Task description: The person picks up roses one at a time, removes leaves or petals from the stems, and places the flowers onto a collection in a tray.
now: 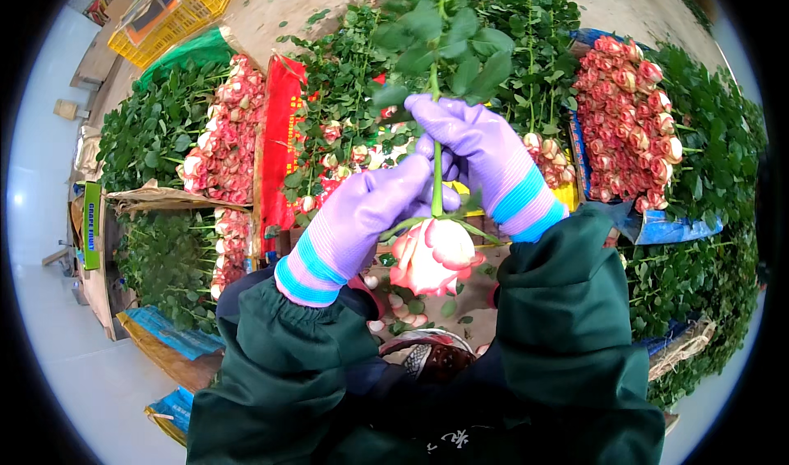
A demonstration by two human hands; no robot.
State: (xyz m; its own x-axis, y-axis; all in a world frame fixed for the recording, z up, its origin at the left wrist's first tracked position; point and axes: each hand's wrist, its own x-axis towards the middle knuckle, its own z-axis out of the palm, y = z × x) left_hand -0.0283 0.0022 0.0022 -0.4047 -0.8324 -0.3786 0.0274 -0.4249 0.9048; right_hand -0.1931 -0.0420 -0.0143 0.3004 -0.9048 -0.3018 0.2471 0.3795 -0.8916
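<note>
A pink-and-cream rose (434, 255) hangs head down in front of me, its green stem upright and its leaves at the top. My right hand (471, 138), in a lilac rubber glove with a blue-striped cuff, has its fingers closed on the stem below the leaves. Lower down, my left hand (385, 203), gloved alike, is beside the stem just above the bloom; its fingertips are partly hidden, so I cannot tell whether they grip the stem. Behind the hands, loose long-stemmed roses (333, 132) lie on a surface with red and yellow sheeting.
Packed pink roses (625, 119) fill a blue-lined compartment at right; more rose bunches (228, 135) lie at left behind a red sheet (280, 150). Yellow plastic crates (179, 18) stand at upper left. Fallen petals (407, 311) and leaves lie on the floor below.
</note>
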